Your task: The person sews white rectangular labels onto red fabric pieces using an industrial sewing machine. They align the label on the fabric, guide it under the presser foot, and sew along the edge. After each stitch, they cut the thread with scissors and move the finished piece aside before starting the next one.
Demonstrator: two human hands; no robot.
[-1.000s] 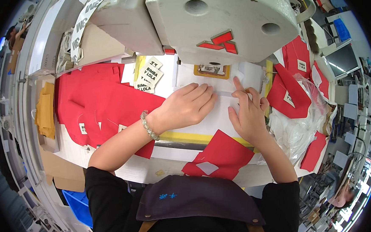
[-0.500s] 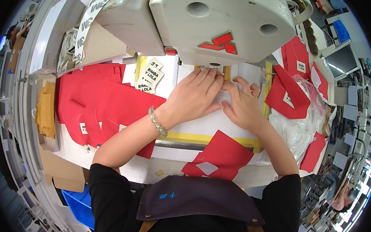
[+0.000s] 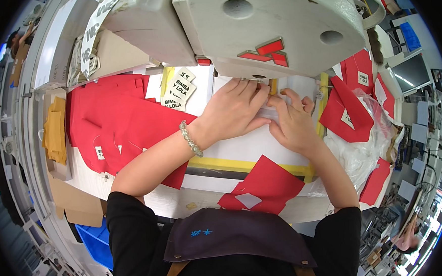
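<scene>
My left hand (image 3: 235, 109), with a beaded bracelet, reaches under the head of a grey machine (image 3: 269, 23), fingers bent over a small yellow-framed plate (image 3: 273, 85), fingertips partly hidden. My right hand (image 3: 293, 123) sits just right of it, fingers curled but apart, fingertips on a white board (image 3: 227, 150) edged with yellow tape; whether a small piece lies under them I cannot tell. Left of the hands are loose printed labels (image 3: 181, 87) and a pile of red fabric pieces (image 3: 108, 114). Another red piece (image 3: 261, 181) lies below the board.
At the right are more red pieces (image 3: 346, 110) and crumpled clear plastic (image 3: 346, 155). At the left stand yellow pieces (image 3: 53, 133), cardboard (image 3: 78, 197) and a blue crate (image 3: 93, 242). Other people (image 3: 407, 238) show at the edges.
My left hand has moved up and right, onto the yellow-framed plate under the machine head. My right hand has shifted downward slightly and curled its fingers beside the left.
</scene>
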